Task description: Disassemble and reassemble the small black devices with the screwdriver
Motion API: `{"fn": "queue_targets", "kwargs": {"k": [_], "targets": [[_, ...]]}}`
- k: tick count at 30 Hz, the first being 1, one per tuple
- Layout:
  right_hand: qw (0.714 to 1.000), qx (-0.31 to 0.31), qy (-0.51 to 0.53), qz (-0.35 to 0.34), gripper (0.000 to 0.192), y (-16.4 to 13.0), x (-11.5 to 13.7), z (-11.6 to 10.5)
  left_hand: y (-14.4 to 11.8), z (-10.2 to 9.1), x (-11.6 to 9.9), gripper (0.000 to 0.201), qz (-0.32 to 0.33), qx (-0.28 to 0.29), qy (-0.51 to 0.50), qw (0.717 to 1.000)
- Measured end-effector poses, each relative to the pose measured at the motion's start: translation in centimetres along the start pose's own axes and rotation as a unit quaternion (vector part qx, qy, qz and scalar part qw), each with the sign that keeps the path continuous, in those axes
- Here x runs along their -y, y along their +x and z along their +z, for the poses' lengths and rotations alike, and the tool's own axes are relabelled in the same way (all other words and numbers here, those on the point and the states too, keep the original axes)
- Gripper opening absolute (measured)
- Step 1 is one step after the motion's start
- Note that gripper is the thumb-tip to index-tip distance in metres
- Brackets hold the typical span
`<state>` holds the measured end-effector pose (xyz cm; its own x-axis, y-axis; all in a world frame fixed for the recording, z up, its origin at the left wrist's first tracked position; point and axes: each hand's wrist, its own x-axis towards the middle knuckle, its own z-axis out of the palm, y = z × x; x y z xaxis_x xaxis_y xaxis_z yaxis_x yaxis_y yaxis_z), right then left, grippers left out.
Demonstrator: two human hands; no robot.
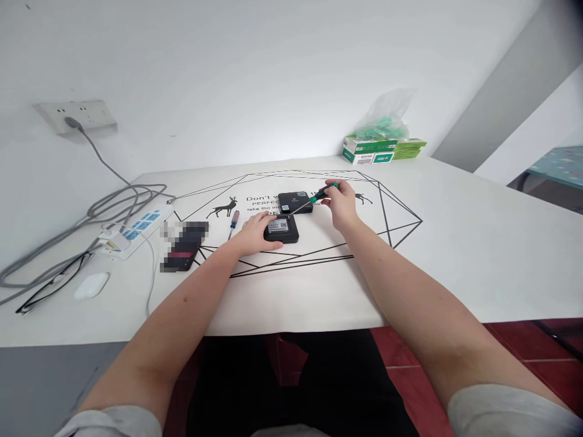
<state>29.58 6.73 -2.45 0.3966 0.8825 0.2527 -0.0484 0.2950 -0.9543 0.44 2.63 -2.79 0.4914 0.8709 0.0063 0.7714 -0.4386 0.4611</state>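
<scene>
The left hand [252,233] lies flat against the near black box [281,229], fingers loose rather than gripping, apparently pinning it to the desk [455,255] so it cannot slide. The right hand [340,203] is closed around a green-handled screwdriver [319,195], its shaft slanting down toward the box's labelled top (the tip is too small to place). A second black box [296,201] sits just behind; a red-handled screwdriver [234,222] lies left.

Matt black plastic box [282,229], green plastic-handled screwdriver [322,193], smooth white printed table cover [319,285]
</scene>
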Motion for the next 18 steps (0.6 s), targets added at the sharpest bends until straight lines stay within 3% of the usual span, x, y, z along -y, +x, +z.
{"fn": "queue_targets", "kwargs": {"k": [10, 18], "targets": [[1.0, 0.007, 0.012, 0.001, 0.031, -0.28, 0.28, 0.11, -0.23, -0.18, -0.32, 0.099, 0.004, 0.013, -0.002, 1.0], [1.0, 0.016, 0.003, -0.007, 0.03, -0.25, 0.35, -0.02, -0.47, -0.12, -0.66, 0.085, 0.038, -0.007, 0.02, 0.999]]}}
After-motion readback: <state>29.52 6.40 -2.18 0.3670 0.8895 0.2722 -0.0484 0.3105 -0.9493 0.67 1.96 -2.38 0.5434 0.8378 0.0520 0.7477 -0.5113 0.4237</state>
